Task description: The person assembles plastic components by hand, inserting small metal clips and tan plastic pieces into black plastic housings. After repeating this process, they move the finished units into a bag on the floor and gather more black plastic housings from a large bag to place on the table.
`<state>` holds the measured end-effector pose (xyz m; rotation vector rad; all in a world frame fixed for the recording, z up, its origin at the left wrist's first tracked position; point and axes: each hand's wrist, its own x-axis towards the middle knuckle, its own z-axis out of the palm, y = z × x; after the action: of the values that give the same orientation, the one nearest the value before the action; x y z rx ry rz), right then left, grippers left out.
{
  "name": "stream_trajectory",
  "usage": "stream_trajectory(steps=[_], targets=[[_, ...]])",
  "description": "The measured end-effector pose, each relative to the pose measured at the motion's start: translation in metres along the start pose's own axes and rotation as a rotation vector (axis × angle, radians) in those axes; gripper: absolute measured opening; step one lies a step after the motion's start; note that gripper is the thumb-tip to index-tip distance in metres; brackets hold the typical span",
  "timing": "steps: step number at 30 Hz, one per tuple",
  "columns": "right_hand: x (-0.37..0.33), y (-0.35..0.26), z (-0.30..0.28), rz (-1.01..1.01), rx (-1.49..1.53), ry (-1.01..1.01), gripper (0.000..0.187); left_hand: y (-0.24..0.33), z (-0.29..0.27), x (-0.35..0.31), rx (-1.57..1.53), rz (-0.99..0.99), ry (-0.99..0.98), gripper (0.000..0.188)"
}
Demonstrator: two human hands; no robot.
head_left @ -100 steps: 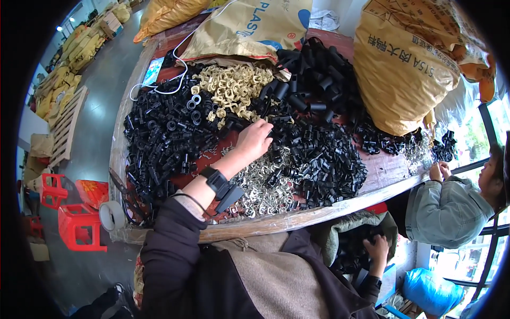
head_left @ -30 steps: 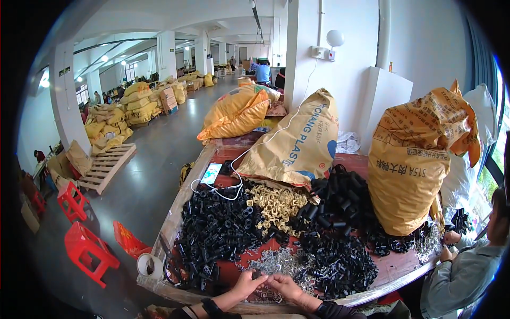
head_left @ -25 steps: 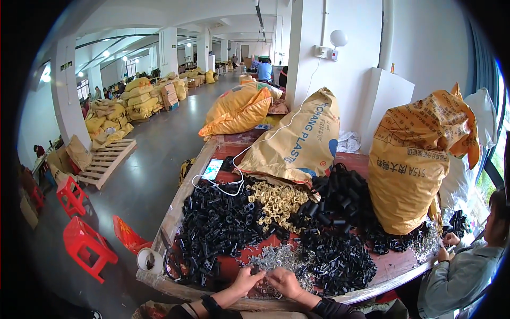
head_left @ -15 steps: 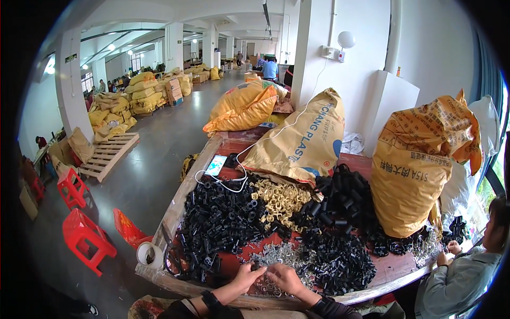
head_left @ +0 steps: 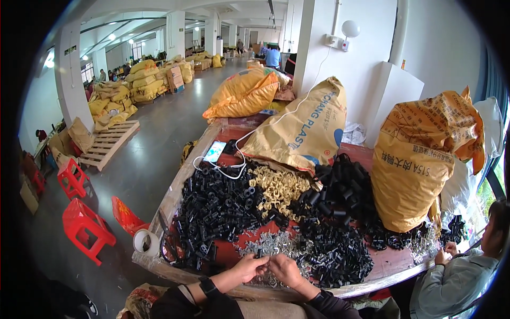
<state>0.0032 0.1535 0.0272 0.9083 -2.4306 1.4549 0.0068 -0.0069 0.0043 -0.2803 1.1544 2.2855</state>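
Observation:
Over the near edge of the table, my left hand (head_left: 248,268) is closed, its thumb and fingers pinching a small black plastic part (head_left: 260,253). My right hand (head_left: 285,269) is right beside it, fingers curled and pressed together. What it holds, if anything, is too small to make out. Just beyond the hands lies a heap of small silver metal pieces (head_left: 271,242). Black plastic fittings (head_left: 212,212) are piled to the left, and more black parts (head_left: 340,260) to the right. Gold-coloured pieces (head_left: 279,187) sit farther back in the middle.
A lit phone (head_left: 214,152) with a white cable lies at the back left. Large woven sacks (head_left: 303,127) stand behind the piles. A white tub (head_left: 146,243) is at the left corner, near red stools (head_left: 87,231). At the right, another person (head_left: 457,282) handles parts.
My hands stay close together over the near edge; the right hand's fingers have drawn in nearer to the left fingertips. The view has shifted slightly.

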Motion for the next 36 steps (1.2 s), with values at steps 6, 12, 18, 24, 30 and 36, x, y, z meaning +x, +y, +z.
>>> stream_trajectory(steps=[6, 12, 18, 24, 30, 36], targets=[[0.003, 0.007, -0.015, 0.26, 0.141, -0.001, 0.007, 0.011, 0.002, 0.001, -0.231, -0.076, -0.16, 0.024], [0.015, 0.001, -0.03, 0.06, 0.052, 0.118, 0.007, 0.023, 0.024, -0.009, -0.052, -0.007, -0.065, 0.019], [0.007, -0.012, -0.028, -0.023, -0.088, 0.098, 0.011, 0.017, 0.017, -0.011, -0.022, -0.006, -0.079, 0.021], [0.005, -0.018, -0.025, -0.168, -0.256, 0.011, 0.018, 0.009, 0.014, -0.013, 0.014, -0.047, -0.145, 0.021], [0.004, -0.016, -0.026, -0.123, -0.263, -0.073, 0.018, 0.001, 0.016, -0.013, 0.152, -0.037, -0.185, 0.024], [0.001, -0.011, -0.024, 0.011, -0.273, -0.156, 0.012, -0.007, 0.014, -0.008, 0.214, -0.081, -0.201, 0.024]])
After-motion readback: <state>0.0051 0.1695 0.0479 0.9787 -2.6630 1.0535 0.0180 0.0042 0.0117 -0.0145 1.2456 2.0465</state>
